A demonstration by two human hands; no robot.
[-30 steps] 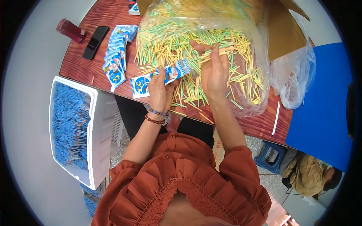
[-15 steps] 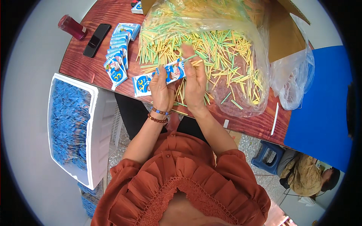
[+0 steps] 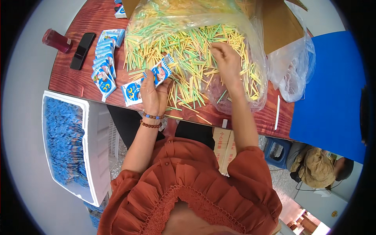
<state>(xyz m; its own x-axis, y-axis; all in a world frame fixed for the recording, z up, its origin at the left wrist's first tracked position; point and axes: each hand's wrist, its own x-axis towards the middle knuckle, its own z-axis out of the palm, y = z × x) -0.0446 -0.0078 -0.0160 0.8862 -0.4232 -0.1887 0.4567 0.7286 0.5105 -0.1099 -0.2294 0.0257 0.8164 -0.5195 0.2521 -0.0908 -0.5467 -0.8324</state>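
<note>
My left hand, with two beaded bracelets at the wrist, grips small blue-and-white printed packets. Its thumb lies across them, and packet ends stick out on both sides of the hand. To the right, my right hand hovers over a heap of thin yellow and green straw-like sticks. Its fingers are loosely bent and apart, with nothing plainly between them. The sticks spill from a large clear plastic bag onto the table.
Left of the heap lies a fanned row of similar packets, beside a phone and a red jar. A white foam box full of blue packets stands at lower left. A cardboard box stands behind; a person sits at right.
My right hand has left the packets and moved right over the heap; the sticks it held no longer show in its fingers. My left hand keeps its packets. The whole view has shifted slightly.
</note>
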